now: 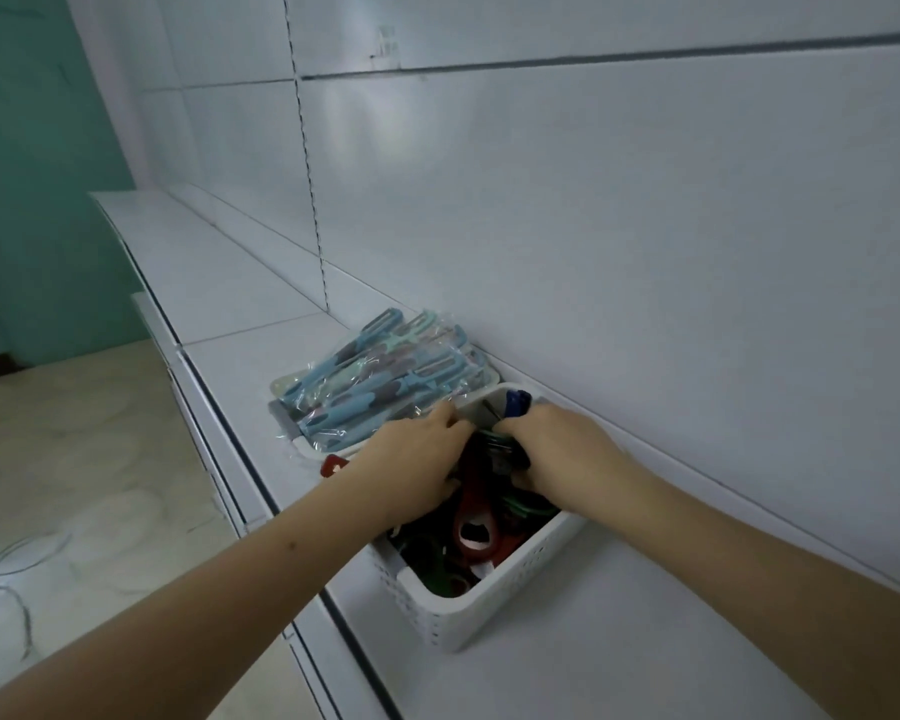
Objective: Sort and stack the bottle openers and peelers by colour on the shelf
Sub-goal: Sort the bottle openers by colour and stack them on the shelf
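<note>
White basket (468, 610), hands (427, 459) hiding openers (476, 532), grips unclear

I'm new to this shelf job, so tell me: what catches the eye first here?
Both hands, left hand and right hand, dig into a white basket of red and green openers on the shelf. Just behind the basket lies a heap of blue peelers in clear wrap. One red opener lies outside the basket, left of it.

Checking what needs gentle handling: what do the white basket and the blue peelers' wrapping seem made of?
White basket: looks like moulded matte plastic, given its perforated walls and rounded rim. Peelers' wrapping: apparently thin clear plastic film, crinkled and glinting.
</note>
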The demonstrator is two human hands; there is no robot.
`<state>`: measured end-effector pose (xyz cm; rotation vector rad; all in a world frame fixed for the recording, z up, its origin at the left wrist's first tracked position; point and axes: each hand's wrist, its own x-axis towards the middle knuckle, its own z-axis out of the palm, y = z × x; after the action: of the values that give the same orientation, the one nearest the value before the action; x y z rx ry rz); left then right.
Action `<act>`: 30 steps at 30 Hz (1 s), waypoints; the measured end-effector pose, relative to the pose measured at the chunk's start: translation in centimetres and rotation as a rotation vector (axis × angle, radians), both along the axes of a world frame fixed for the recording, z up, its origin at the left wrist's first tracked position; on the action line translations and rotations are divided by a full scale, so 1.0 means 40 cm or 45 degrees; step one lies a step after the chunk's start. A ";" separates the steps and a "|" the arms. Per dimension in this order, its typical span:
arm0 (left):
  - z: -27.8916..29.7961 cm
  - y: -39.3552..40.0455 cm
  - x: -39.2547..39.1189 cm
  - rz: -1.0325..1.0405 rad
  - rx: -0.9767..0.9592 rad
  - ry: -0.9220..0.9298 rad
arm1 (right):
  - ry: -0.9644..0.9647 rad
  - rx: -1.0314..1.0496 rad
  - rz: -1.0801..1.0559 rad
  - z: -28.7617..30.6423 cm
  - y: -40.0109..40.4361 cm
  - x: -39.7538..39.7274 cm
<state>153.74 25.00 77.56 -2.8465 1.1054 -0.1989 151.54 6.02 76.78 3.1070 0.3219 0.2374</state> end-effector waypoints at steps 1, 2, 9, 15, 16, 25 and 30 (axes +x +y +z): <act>-0.003 -0.006 0.002 -0.002 0.007 0.022 | 0.001 -0.012 0.003 0.004 0.003 -0.001; -0.005 -0.010 0.005 0.006 -0.004 0.048 | -0.013 -0.033 0.007 0.008 0.007 -0.003; 0.016 -0.003 0.002 0.015 -0.225 0.090 | 0.000 -0.234 0.059 0.025 0.040 0.007; 0.096 0.002 -0.016 0.051 -0.467 -0.014 | -0.071 -0.013 0.071 0.101 0.039 -0.031; 0.114 0.003 -0.020 0.041 -0.510 -0.021 | -0.073 0.005 0.053 0.118 0.039 -0.036; 0.316 -0.035 -0.092 -0.086 -0.808 -0.190 | -0.222 0.146 -0.126 0.318 0.020 -0.171; 0.336 -0.130 -0.194 -0.248 -0.956 -0.086 | -0.269 0.063 -0.350 0.354 -0.046 -0.352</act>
<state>145.97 19.81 90.99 -3.2872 1.5565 -0.8892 137.46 4.19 90.94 3.0852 -0.1152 0.5674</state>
